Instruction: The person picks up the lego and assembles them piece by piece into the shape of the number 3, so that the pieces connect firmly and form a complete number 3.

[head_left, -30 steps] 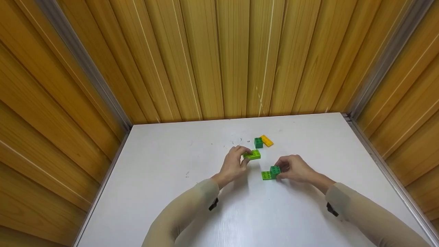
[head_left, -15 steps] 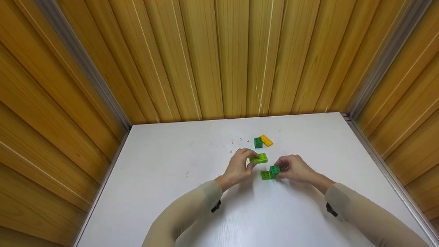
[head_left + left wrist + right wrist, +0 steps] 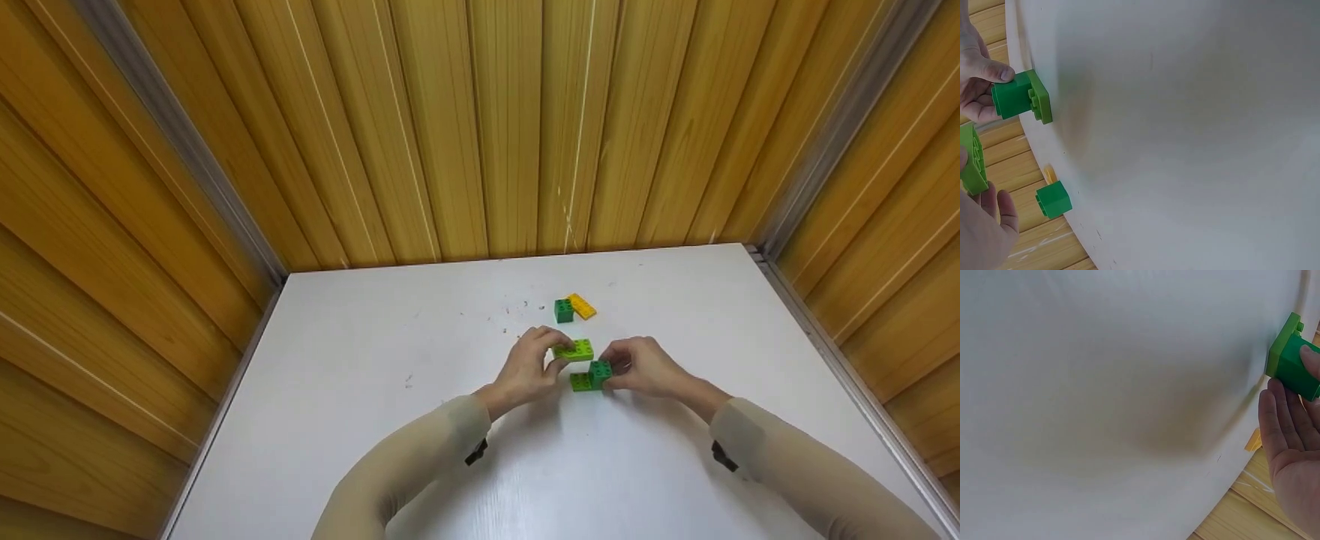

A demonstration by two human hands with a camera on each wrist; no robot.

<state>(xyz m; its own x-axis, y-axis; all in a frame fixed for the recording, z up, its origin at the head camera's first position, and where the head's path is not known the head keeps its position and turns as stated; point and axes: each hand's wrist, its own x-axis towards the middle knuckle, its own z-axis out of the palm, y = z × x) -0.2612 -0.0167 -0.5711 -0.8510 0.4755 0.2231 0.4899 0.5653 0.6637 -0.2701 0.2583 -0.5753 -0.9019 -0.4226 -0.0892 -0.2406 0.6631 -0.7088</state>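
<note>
In the head view, my left hand pinches a lime-green building brick, studs up, held behind and just above a small two-piece build. That build is a dark green brick standing on the right half of a flat lime-green plate, whose left studs are bare. My right hand grips the dark green brick from its right side, thumb in front. The left wrist view shows the held lime brick apart from the dark green brick and its plate.
Behind the hands, a second dark green brick stands on the white table. A flat yellow-orange plate lies right beside it. Wood-patterned panels rise along the table's back and sides.
My left hand has moved right and slightly toward me with the lime-green brick, bringing it close to the build. My right hand stays in place on the dark green brick.
</note>
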